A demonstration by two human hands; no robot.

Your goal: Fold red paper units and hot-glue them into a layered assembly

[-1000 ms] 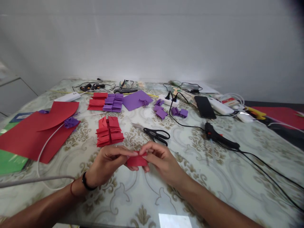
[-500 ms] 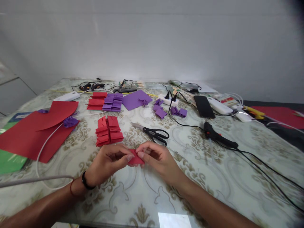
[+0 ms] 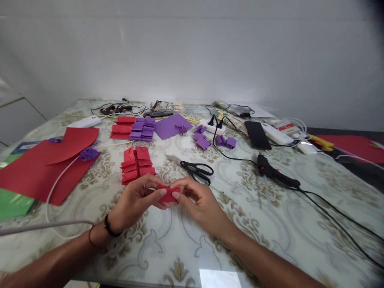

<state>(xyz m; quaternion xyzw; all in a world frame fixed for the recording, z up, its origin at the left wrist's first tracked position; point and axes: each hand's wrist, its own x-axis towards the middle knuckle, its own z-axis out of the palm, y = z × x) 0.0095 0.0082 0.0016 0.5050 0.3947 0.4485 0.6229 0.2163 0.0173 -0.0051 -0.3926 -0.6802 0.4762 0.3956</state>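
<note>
A small piece of red paper (image 3: 169, 194) is pinched between both hands above the table's near middle. My left hand (image 3: 141, 197) grips its left end between thumb and fingers. At its right end, my right hand (image 3: 199, 202) holds it the same way. The paper looks folded, though fingers cover much of it. Just behind my left hand lie several folded red paper pieces (image 3: 136, 163) in two columns. Black-handled scissors (image 3: 196, 170) rest open beyond my right hand, blades pointing left.
Right of my hands lies a black glue gun (image 3: 277, 172) with a trailing cable. Farther back are a phone (image 3: 258, 135), a power strip (image 3: 213, 127) and folded purple papers (image 3: 142, 129). Large red sheets (image 3: 45, 172) and a white cable (image 3: 57, 186) lie at left.
The red paper has been turned in my fingers and now shows as a narrower, wider strip. Both hands have shifted slightly; the things on the table stay put.
</note>
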